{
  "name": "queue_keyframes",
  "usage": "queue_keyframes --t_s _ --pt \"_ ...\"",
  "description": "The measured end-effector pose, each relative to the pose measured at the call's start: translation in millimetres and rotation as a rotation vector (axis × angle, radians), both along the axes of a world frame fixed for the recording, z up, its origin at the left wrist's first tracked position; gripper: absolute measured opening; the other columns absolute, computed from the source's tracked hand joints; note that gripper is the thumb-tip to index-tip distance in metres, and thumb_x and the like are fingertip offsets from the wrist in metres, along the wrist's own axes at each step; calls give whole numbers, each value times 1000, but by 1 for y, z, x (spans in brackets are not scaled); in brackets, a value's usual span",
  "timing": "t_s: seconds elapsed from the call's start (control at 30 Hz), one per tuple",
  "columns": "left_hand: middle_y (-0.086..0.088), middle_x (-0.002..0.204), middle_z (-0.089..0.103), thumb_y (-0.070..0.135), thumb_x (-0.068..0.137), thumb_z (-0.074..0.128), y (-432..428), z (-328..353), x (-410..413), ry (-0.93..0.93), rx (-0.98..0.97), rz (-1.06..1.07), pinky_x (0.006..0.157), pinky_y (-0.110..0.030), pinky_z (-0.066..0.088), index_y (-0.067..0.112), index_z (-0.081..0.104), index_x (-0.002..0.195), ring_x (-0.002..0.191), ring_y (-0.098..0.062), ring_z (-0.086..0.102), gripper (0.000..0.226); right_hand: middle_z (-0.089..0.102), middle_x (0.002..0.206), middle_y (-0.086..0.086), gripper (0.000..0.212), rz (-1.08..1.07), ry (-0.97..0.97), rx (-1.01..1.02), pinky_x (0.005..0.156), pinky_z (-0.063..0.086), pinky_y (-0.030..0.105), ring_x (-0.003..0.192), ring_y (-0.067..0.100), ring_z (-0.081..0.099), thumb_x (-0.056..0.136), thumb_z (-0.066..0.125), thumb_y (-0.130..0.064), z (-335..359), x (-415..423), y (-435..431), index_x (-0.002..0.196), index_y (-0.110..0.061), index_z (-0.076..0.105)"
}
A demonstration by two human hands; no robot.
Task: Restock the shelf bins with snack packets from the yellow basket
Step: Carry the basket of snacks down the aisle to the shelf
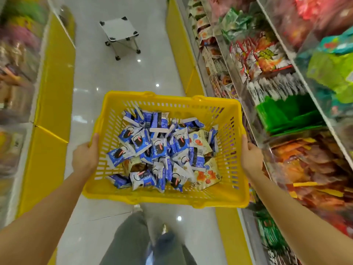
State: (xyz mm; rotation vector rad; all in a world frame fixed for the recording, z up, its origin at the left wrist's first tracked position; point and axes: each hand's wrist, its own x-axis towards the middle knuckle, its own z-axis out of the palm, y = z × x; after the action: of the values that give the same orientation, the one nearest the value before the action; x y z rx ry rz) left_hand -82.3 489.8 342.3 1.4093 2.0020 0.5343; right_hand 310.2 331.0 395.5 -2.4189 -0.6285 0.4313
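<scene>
I carry a yellow plastic basket (225, 194) in front of me, above the aisle floor. My left hand (85, 154) grips its left rim and my right hand (251, 154) grips its right rim. Inside lie several blue-and-white snack packets (158, 148) in a loose heap, with a few cream packets (207, 177) printed in orange on the right side. To my right stand the clear shelf bins (282, 87), holding packets of many colours.
A small white folding stool (120, 31) stands on the white tiled floor farther down the aisle. Yellow shelf bases (55, 104) line both sides. Another shelf of bins (17, 73) runs along the left. My legs show below the basket.
</scene>
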Motion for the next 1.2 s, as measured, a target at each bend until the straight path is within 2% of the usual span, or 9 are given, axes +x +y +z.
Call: queue_keyframes --t_s 0.13,0.33,0.47,0.7,0.9,0.97,1.03,1.1,1.2 --pt "-25 72 54 57 94 32 79 1 -4 -32 -8 42 65 -40 39 4 46 59 78 -42 57 65 30 51 0 52 60 -19 13 48 18 33 48 15 29 97 35 -49 3 3 100 52 -24 25" --pt "-9 52 43 52 96 32 219 18 6 -44 27 24 51 -34 28 12 38 50 55 -28 43 62 32 50 6 55 86 -3 48 49 18 33 49 20 31 97 34 -49 12 17 241 55 -15 25" --pt "-4 48 42 56 94 35 307 26 28 -48 25 43 48 -33 26 14 38 48 48 -19 37 62 30 52 5 56 87 22 58 52 19 34 52 21 29 97 33 -50 21 39 329 54 -15 24" --pt "-5 50 38 57 94 33 457 29 84 -16 63 83 49 -34 24 14 35 49 49 -20 34 62 28 54 7 54 195 39 105 52 14 32 51 19 25 98 31 -49 32 103 494 58 -14 24" --pt "-11 57 45 53 95 34 572 27 120 -2 92 123 54 -35 28 8 42 53 57 -26 42 62 33 54 5 54 189 28 95 53 23 33 58 21 35 97 31 -51 41 143 629 56 -15 27" --pt "-14 57 47 53 95 35 611 26 127 -2 114 122 51 -36 28 5 43 53 54 -25 41 64 44 58 17 61 197 6 92 54 33 37 60 32 44 97 32 -50 42 149 672 58 -5 41" --pt "-21 64 51 53 95 34 659 20 132 -8 83 124 55 -38 34 -4 50 61 60 -28 46 69 54 70 26 65 185 -7 67 63 41 41 73 40 55 97 32 -50 37 157 721 71 5 54" --pt "-25 70 53 53 95 33 692 19 138 2 72 117 63 -40 37 -7 54 66 68 -32 51 70 50 66 21 64 201 -13 62 61 36 39 68 33 51 97 31 -52 34 161 750 69 2 51" --pt "-24 67 51 53 95 33 759 16 142 -20 67 86 62 -40 36 -1 47 57 67 -31 49 67 48 60 16 65 186 -2 40 55 35 35 61 25 44 97 31 -53 22 169 804 68 2 50"
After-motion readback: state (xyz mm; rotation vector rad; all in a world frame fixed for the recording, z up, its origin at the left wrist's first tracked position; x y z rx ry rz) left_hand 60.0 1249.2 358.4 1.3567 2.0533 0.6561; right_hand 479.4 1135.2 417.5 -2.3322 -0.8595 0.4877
